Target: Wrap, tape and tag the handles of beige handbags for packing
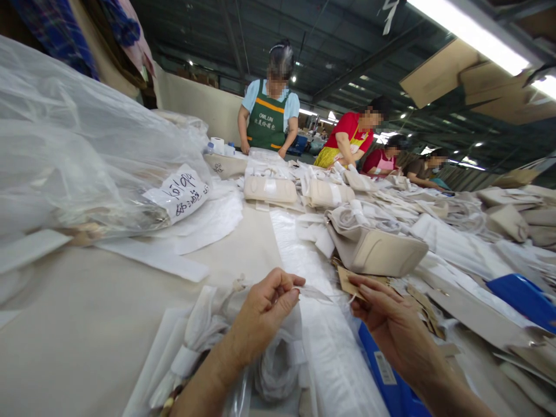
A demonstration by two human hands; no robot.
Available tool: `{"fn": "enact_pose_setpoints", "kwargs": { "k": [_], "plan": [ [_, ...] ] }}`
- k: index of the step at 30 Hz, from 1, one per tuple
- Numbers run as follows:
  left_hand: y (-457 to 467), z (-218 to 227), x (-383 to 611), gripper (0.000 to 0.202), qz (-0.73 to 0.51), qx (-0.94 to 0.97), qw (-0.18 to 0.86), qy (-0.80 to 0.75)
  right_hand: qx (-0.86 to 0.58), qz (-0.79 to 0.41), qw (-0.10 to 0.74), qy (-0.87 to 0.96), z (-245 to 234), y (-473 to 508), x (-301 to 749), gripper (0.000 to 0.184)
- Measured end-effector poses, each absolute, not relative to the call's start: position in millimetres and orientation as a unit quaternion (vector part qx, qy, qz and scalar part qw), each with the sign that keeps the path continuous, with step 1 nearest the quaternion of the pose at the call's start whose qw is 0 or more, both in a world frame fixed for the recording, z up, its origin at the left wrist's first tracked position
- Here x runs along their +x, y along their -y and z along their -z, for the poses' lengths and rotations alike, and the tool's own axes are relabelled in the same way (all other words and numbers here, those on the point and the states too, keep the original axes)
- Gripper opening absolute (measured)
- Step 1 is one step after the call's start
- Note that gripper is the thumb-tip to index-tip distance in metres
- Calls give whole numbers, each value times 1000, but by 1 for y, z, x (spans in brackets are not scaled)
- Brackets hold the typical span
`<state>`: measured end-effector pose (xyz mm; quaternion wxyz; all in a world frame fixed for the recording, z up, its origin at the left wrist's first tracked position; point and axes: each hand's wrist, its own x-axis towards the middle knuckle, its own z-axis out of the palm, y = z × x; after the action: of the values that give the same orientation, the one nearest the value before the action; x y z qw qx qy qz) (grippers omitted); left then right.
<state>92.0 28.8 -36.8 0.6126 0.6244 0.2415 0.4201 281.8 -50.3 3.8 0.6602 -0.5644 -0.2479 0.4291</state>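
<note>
My left hand (271, 304) is closed in a pinch on the end of a thin, whitish, see-through strip (316, 293). The strip stretches to the right, toward my right hand (386, 321). Between the thumb and fingers of that hand is a brown card tag (348, 283), with a short white string (352, 299) at its lower edge. Whether strip and string are one piece I cannot tell. Under my left wrist lies a beige bag with a coiled strap (278, 368) wrapped in white, partly hidden by my forearm. Just beyond the tag rests another beige bag (382, 252).
A large clear plastic sack (87, 133) with a handwritten label (178, 194) fills the left. White plastic film (330, 347) runs along the middle. Blue bins (386, 370) and many wrapped bags cover the right. Across the table stands a person in a green apron (267, 121), with several co-workers farther right.
</note>
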Motion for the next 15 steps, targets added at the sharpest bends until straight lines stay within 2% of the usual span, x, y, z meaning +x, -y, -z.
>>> {"fn": "enact_pose_setpoints", "kwargs": {
  "k": [4,7,10,12,15],
  "plan": [
    [-30,34,90,19,-378,587,685,-205,-554,-431,649,293,2,51,278,38],
    [-31,35,87,19,-349,550,742,-159,-566,-378,650,337,11,48,278,52],
    [-30,35,84,19,-330,511,786,-113,-570,-349,637,382,21,46,277,58],
    [-29,33,83,20,-326,491,802,-98,-569,-342,621,416,26,45,274,58],
    [-27,28,82,20,-321,468,820,-80,-593,-283,601,455,32,46,271,45]
  ]
}}
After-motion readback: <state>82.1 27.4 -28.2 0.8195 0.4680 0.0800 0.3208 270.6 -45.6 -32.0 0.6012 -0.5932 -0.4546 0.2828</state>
